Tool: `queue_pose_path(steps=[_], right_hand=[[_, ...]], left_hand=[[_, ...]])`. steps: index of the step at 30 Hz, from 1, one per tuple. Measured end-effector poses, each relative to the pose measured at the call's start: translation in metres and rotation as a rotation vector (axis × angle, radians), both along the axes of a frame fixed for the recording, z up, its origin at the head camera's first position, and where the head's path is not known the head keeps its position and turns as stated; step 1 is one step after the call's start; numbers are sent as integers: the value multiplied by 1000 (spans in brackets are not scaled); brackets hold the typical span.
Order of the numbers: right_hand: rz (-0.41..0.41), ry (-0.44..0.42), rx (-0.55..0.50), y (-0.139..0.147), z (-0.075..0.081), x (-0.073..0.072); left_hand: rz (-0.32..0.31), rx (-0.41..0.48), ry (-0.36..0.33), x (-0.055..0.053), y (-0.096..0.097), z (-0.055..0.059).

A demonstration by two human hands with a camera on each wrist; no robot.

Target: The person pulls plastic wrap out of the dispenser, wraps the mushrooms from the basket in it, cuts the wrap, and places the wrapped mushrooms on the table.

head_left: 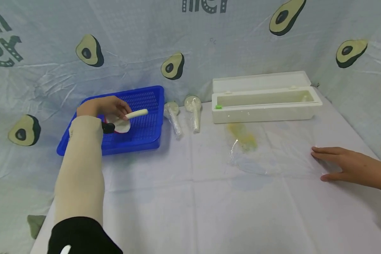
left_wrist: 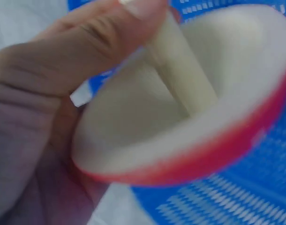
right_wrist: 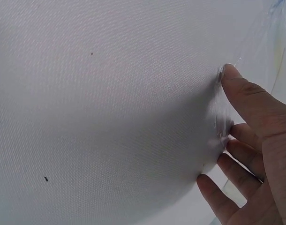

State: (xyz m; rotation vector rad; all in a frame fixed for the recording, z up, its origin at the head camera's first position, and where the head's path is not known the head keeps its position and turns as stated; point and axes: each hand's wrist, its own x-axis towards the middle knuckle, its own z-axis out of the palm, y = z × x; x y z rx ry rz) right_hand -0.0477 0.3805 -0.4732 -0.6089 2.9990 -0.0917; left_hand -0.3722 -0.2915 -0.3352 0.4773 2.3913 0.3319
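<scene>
My left hand (head_left: 109, 107) is over the blue basket (head_left: 161, 116) and grips a mushroom-shaped piece (left_wrist: 129, 126). That piece has a red outside, a hollow cream inside and a cream stem (left_wrist: 185, 75), with my thumb against the stem in the left wrist view. In the head view the stem points right. On the right, my right hand (head_left: 349, 165) touches the edge of a clear plastic bag (head_left: 282, 158) lying flat on the white cloth. Its thumb and fingers are spread apart at the edge of the film, in the right wrist view too (right_wrist: 255, 140).
Two round-headed pieces with handles, a left one (head_left: 174, 118) and a right one (head_left: 195, 113), lie plastic-wrapped beside the basket. A long white box (head_left: 263, 114) with its lid raised stands at the back right. An avocado-print sheet (head_left: 130, 35) hangs behind the table.
</scene>
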Motion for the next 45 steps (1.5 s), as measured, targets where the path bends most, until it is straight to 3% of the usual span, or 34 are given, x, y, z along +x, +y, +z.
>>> queue_pose_path(steps=[5, 9, 14, 22, 26, 31, 38, 45], right_hand=[[4, 18, -8, 2, 1, -1], [2, -1, -13, 2, 3, -1], [40, 96, -38, 7, 2, 0], [12, 32, -6, 5, 6, 1], [20, 58, -21, 6, 6, 1], [63, 126, -97, 8, 5, 1], [54, 109, -45, 7, 7, 0], [19, 82, -54, 5, 7, 1]], left_hand=[[-151, 38, 150, -2, 13, 24], [-171, 59, 245, 5, 23, 40], [-200, 73, 333, 15, 37, 58], [-308, 142, 465, 34, 65, 76], [-346, 196, 528, 45, 82, 80], [-337, 264, 581, 60, 102, 81], [-327, 324, 581, 76, 128, 77], [-413, 373, 543, 87, 153, 71]])
